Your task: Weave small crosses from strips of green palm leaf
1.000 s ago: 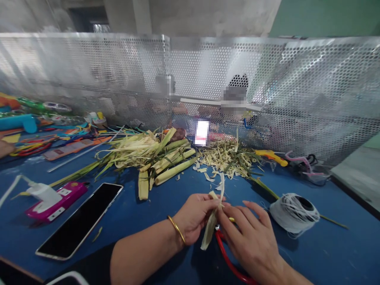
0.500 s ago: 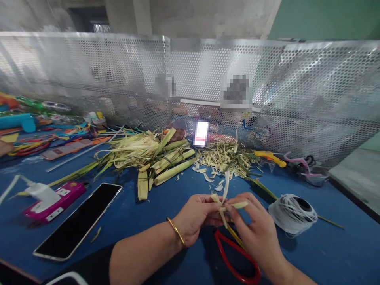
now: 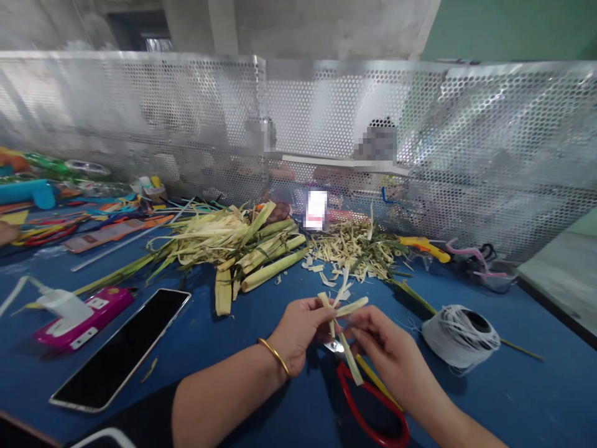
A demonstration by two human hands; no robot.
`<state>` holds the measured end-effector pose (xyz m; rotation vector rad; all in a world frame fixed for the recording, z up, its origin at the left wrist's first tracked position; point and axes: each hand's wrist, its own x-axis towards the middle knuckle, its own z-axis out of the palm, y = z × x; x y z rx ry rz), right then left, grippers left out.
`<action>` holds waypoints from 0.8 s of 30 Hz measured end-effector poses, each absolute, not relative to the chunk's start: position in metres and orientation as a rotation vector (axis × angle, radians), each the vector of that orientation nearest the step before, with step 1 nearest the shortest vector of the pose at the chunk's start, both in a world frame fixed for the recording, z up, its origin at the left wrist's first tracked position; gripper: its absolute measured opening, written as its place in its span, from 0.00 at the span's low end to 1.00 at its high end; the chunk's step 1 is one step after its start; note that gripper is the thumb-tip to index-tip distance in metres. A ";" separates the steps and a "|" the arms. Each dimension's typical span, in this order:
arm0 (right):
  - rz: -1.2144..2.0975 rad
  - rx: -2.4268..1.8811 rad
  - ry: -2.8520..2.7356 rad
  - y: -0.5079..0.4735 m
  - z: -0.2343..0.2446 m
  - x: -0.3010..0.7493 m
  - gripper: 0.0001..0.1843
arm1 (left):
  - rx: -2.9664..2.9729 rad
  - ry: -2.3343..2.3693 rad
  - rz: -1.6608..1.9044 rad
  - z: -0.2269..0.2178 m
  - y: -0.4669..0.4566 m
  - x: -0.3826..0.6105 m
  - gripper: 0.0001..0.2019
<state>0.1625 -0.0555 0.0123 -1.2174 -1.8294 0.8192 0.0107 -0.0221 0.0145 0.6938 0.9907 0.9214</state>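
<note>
Left hand (image 3: 302, 333) and right hand (image 3: 390, 350) are close together over the tabletop (image 3: 261, 314), well in from its right edge. Scissors (image 3: 344, 379) show beneath them, handles toward the near edge. Crossed strips (image 3: 351, 359) are pinched in the nearer left hand, one's long axis slanting toward the near edge; whether the right, fingers curled just beside, also grips cannot be told.
</note>
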 end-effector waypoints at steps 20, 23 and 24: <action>-0.061 -0.764 -2.221 -0.050 0.015 0.175 0.12 | 0.893 0.998 0.850 0.016 -0.025 0.010 0.16; -0.079 -0.930 -2.120 -0.049 0.015 0.176 0.09 | 0.965 0.968 0.801 0.016 -0.028 0.011 0.13; -0.069 -0.982 -2.106 -0.048 0.014 0.177 0.08 | 0.995 0.954 0.779 0.017 -0.029 0.011 0.11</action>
